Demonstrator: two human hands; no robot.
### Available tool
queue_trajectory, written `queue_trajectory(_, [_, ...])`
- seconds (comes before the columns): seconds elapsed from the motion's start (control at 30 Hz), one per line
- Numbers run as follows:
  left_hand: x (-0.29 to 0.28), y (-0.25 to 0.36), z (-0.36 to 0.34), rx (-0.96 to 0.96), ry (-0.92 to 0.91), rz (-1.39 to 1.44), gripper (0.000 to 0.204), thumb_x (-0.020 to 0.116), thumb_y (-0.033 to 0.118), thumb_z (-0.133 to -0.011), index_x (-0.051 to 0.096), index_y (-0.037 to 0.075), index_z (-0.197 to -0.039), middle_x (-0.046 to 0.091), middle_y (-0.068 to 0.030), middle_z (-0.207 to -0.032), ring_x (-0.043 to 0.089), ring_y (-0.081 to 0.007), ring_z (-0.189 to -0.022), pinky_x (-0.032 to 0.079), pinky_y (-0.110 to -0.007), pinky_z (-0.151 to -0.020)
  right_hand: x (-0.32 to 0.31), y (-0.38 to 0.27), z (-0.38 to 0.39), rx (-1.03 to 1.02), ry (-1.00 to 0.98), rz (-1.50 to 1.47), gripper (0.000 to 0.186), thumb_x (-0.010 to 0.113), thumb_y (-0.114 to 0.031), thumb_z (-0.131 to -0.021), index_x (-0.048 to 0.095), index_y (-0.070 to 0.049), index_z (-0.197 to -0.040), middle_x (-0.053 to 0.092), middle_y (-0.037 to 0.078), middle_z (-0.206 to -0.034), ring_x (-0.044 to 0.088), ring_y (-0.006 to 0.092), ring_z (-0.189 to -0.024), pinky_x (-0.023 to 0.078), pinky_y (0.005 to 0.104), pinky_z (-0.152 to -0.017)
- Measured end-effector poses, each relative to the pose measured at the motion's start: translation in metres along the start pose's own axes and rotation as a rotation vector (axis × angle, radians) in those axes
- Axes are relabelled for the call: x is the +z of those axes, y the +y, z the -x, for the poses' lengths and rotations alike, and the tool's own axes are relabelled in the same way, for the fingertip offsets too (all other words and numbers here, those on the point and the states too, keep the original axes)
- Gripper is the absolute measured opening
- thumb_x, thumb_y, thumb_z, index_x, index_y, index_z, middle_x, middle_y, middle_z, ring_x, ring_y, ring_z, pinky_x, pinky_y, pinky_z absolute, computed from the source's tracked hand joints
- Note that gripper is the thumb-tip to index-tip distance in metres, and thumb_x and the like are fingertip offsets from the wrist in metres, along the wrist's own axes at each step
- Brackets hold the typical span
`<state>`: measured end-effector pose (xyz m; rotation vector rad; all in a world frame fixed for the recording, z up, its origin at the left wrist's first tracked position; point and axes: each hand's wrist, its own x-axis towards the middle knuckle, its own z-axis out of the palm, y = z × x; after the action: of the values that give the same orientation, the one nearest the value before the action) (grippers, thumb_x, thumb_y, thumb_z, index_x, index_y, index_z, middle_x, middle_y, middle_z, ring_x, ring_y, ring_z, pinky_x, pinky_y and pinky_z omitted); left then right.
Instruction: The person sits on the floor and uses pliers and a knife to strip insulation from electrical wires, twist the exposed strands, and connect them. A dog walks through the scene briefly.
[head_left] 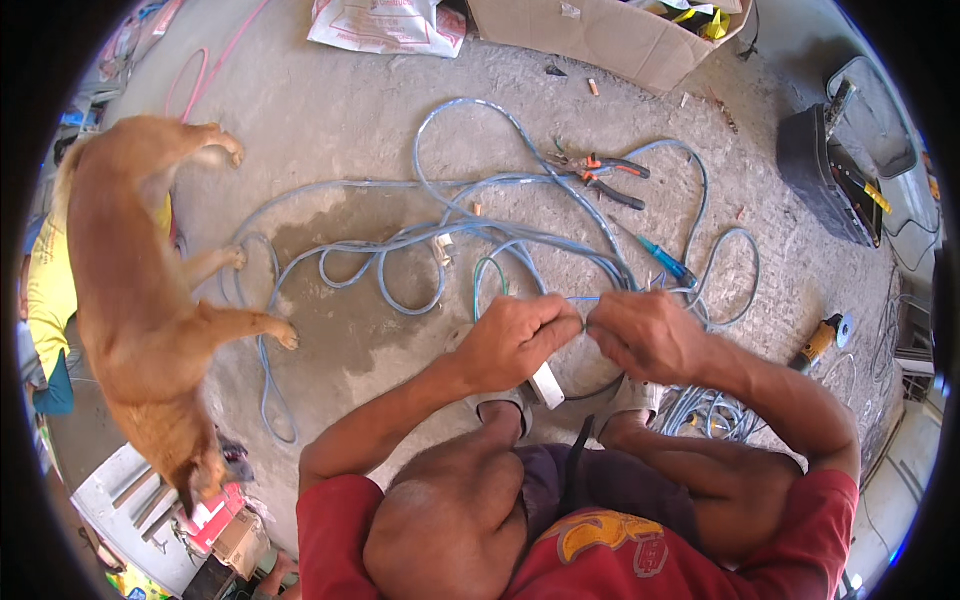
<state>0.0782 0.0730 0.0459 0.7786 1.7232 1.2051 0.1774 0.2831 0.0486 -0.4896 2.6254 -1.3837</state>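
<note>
I crouch with my left hand (520,342) and my right hand (648,335) raised close together, fingertips almost meeting. Each is closed in a pinch on thin wire, most of it hidden by the fingers. A green wire (492,262) loops up behind my left hand, and a short blue wire (582,298) shows behind the fingertips. Below my left hand a white strip-shaped piece (546,385) is partly visible; its kind is unclear. Beyond the hands, long blue-grey cable (560,240) lies in loose loops. Pliers (612,180) with orange-black handles and a blue-handled screwdriver (665,258) lie among them.
A brown dog (130,250) stands at the left, near a person in a yellow shirt (52,275). A cardboard box (610,40) and white sack (388,25) are at the far side. To the right are a black tool bin (815,170), an angle grinder (818,343) and coiled cable (710,412).
</note>
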Motion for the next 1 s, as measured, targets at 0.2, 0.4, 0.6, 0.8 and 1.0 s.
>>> queue_trajectory(0.2, [0.014,-0.009,0.039,-0.039,-0.561,0.592,0.019,0.065,0.022,-0.095,0.067,0.003,-0.093,0.062,-0.0071,-0.066,0.06,-0.0151,-0.061,0.045,-0.032,-0.057,0.005,-0.038,0.027,-0.046,-0.269,-0.543,0.014,0.063,-0.014,-0.088,0.057,-0.002,-0.086,0.057,0.019,-0.074,0.059,0.0403,-0.068,0.046,0.0491,-0.06])
queue_trajectory(0.4, [0.021,0.002,0.045,-0.279,-0.294,0.375,0.019,0.063,0.019,-0.098,0.067,0.001,-0.094,0.066,-0.0013,-0.074,0.059,-0.008,-0.068,0.046,-0.029,-0.059,0.009,-0.026,0.043,0.111,-0.174,-0.406,0.012,0.063,-0.01,-0.085,0.059,-0.003,-0.094,0.061,0.017,-0.082,0.062,0.0389,-0.073,0.049,0.0485,-0.064])
queue_trajectory(0.6, [0.035,0.006,0.03,-0.278,0.015,0.39,0.024,0.059,0.023,-0.1,0.062,0.0,-0.092,0.055,0.0044,-0.067,0.043,-0.0025,-0.057,0.033,-0.02,-0.051,0.009,-0.019,0.023,0.078,0.091,-0.027,0.026,0.065,-0.002,-0.069,0.061,-0.004,-0.095,0.063,0.011,-0.095,0.065,0.0335,-0.08,0.053,0.047,-0.068])
queue_trajectory(0.8, [0.034,-0.012,0.007,-0.22,-0.116,0.151,0.022,0.062,0.022,-0.097,0.064,0.0,-0.092,0.058,-0.0026,-0.069,0.05,-0.0093,-0.062,0.039,-0.027,-0.056,0.038,0.008,0.041,0.203,0.113,-0.207,0.024,0.063,0.002,-0.066,0.063,-0.004,-0.089,0.064,0.011,-0.088,0.066,0.0343,-0.081,0.053,0.0454,-0.07])
queue_trajectory(1.0, [0.019,-0.034,-0.043,-0.06,-0.272,-0.125,0.03,0.061,0.031,-0.098,0.067,0.002,-0.092,0.062,-0.0008,-0.075,0.055,-0.0114,-0.071,0.044,-0.03,-0.064,0.0,0.045,0.044,0.458,-0.128,-0.472,0.018,0.064,-0.012,-0.087,0.069,-0.002,-0.101,0.07,0.017,-0.091,0.069,0.0307,-0.086,0.05,0.0446,-0.075])
